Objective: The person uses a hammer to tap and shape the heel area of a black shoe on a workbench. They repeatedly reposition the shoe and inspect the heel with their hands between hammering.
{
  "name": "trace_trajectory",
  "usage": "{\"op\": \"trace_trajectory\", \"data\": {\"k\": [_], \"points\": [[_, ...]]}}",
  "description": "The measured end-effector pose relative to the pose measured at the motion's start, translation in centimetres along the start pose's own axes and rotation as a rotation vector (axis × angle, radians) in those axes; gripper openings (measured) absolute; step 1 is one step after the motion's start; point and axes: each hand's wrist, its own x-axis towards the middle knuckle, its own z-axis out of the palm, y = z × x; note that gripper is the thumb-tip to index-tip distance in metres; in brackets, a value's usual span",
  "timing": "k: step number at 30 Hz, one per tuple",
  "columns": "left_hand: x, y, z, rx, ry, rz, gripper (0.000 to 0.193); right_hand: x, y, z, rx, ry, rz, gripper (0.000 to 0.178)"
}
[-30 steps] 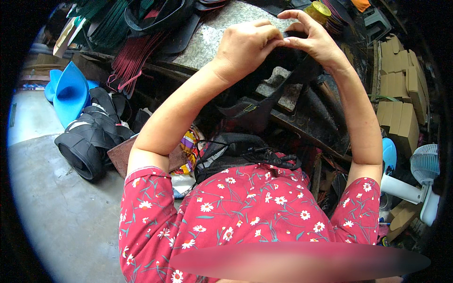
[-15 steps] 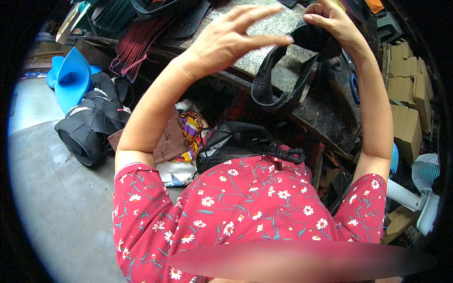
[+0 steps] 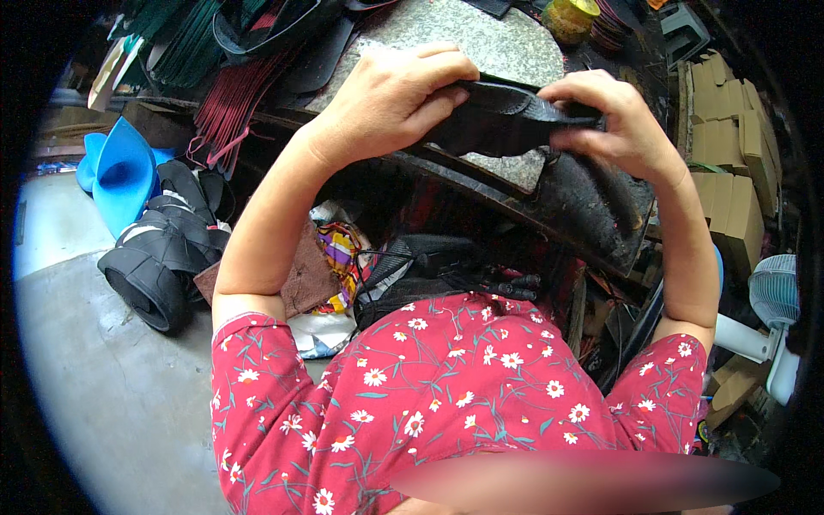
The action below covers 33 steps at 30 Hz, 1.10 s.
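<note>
A black piece that looks like a shoe upper (image 3: 506, 124) is stretched between my hands above a grey speckled slab (image 3: 515, 39) on the workbench. My left hand (image 3: 399, 99) pinches its left end, thumb beneath and fingers over the top. Around its right end, my right hand (image 3: 618, 120) is closed, with the thumb below the edge and the fingers above. The piece is drawn out lengthwise, its upper edge folded. Another black looped piece (image 3: 249, 43) lies at the far left of the bench, beside bundled dark red strips (image 3: 236, 112).
A yellow container (image 3: 571, 19) stands at the bench's back. Cardboard boxes (image 3: 734, 137) and a fan (image 3: 772, 292) are at the right. On the left floor lie black stacked pieces (image 3: 150, 279) and a blue curved object (image 3: 124, 176). Patterned cloth (image 3: 339, 253) sits below the bench.
My left hand has gone from spread and free to gripping the black piece. The hanging open loop is now pulled flat between both hands, and my right hand is lower.
</note>
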Motion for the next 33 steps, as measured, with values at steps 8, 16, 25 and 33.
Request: {"op": "trace_trajectory", "data": {"k": [8,16,25,33], "points": [[1.9,1.7,0.6,-0.116,-0.167,-0.22,0.044,-0.2,1.1,0.4,-0.175,0.285,0.001,0.019],[2.9,3.8,2.5,0.246,0.142,-0.135,0.023,0.8,-0.8,1.5,-0.256,0.33,-0.046,0.018],[2.5,2.8,2.9,0.288,0.122,-0.162,0.02,1.4,-1.7,2.1,-0.024,0.411,0.115,0.023],[1.7,3.0,1.9,0.032,0.126,-0.057,0.026,0.4,-1.1,0.9,-0.452,0.43,-0.322,0.019]]}}
